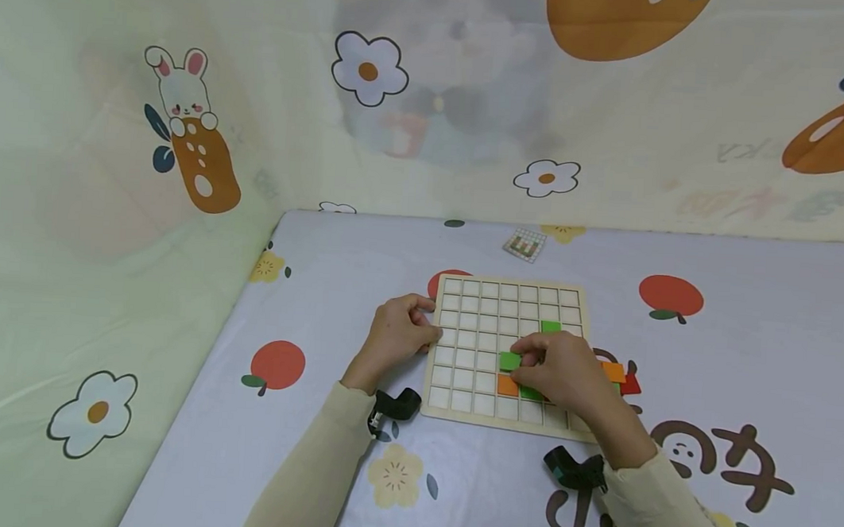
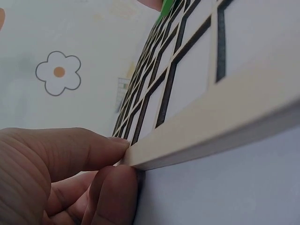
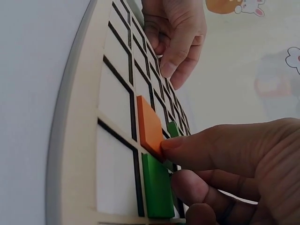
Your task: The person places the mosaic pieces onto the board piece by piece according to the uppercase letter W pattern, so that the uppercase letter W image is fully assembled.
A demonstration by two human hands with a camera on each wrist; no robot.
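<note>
A pale wooden grid board lies on the table. My left hand grips its left edge, the thumb over the rim and a curled finger against the side. Over the board, my right hand pinches a green square tile between thumb and index finger; the fingers partly hide it in the right wrist view. An orange tile sits in a cell just nearer, with another green tile beside it. A further green tile lies farther back on the grid.
Loose orange and red tiles lie right of the board, partly behind the right hand. A small card with a grid pattern lies beyond the board. Printed cloth covers the table, and patterned curtains hang behind and left.
</note>
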